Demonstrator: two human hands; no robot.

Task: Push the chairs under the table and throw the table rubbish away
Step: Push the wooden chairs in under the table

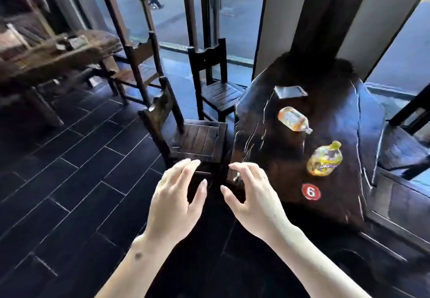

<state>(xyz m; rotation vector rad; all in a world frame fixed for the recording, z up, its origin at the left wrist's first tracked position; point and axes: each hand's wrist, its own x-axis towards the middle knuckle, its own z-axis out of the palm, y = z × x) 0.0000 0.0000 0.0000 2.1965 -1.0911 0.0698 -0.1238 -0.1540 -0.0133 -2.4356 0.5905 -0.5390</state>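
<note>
A dark wooden table (337,195) with a red number 6 sticker (311,191) stands at the right. On it lie an orange plastic bottle (293,119), a yellow plastic bottle (324,159) and a dark flat card (290,91). A dark wooden chair (197,138) stands pulled out at the table's left side, and a second chair (218,93) stands behind it. My left hand (176,202) and my right hand (251,195) hover side by side in front of the near chair, fingers spread and loosely bent, holding nothing.
A third chair (139,65) stands further left beside another rough wooden table (58,51). Part of a chair (404,142) shows at the right of the main table. Wooden posts (325,11) and glass walls run along the back. The floor has dark tiles (69,170).
</note>
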